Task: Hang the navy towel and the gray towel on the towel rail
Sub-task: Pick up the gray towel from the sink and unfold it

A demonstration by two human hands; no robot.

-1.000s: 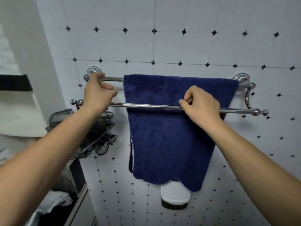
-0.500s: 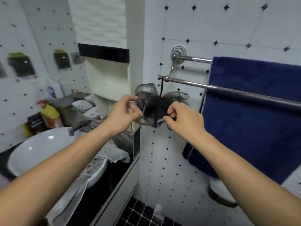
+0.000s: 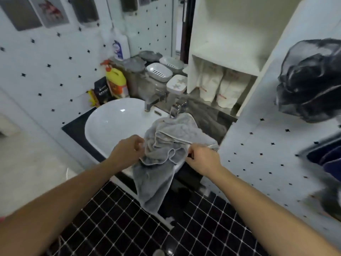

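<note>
Both hands are down at the sink [image 3: 103, 126] now, working the gray towel [image 3: 166, 145], which lies bunched over the basin's rim at about four o'clock and spills down the front of the counter toward the black floor tiles [image 3: 129, 218]. The left hand [image 3: 127, 152] is curled loosely, fingers bent in beside the towel's left edge; whether it actually has cloth pinched, I cannot tell. The right hand [image 3: 201, 159] is closed in a pinch on the pale hem at the towel's right edge. A sliver of the navy towel [image 3: 330, 163] shows at three o'clock, at the very edge of the frame (blurred, its rail not clearly seen). A dark mesh bath puff [image 3: 311, 80] hangs at two o'clock. Behind the basin, at eleven o'clock, stand a yellow bottle [image 3: 116, 84] with an orange trigger cap and a white bottle [image 3: 120, 47] with a blue label; the writing on both, and on the black packet [image 3: 102, 91] beside them, is too blurred to read.
</note>
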